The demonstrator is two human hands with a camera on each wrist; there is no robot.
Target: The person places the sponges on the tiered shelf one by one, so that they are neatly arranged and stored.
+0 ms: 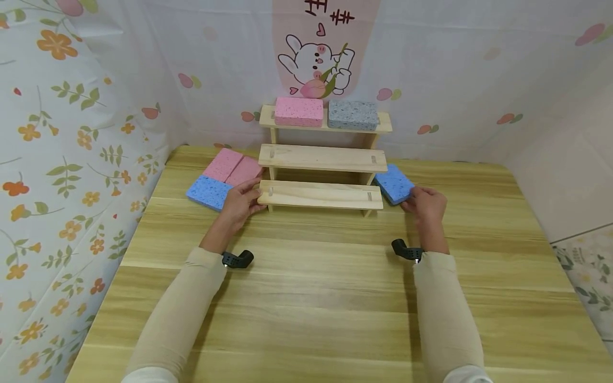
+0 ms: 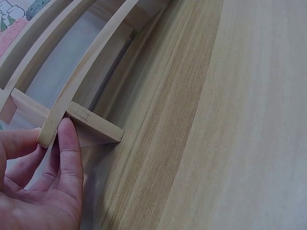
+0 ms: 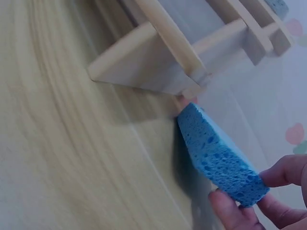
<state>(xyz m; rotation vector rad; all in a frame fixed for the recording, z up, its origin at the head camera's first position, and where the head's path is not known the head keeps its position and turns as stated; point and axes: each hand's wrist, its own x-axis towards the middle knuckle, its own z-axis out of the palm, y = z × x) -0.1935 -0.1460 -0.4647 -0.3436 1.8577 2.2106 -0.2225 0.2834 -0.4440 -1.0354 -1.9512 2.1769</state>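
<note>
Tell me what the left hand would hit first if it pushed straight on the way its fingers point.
The left hand already grips the left end of the bottom shelf of the wooden rack, so it would likely just press further against that board.

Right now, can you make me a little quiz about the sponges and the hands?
1. True or false: the right hand pinches a blue sponge.
2. How many sponges sit on the top shelf? A) one B) two C) four
3. What does the left hand grip?

Key:
1. True.
2. B: a pink sponge and a grey sponge.
3. The left end of the bottom shelf.
</note>
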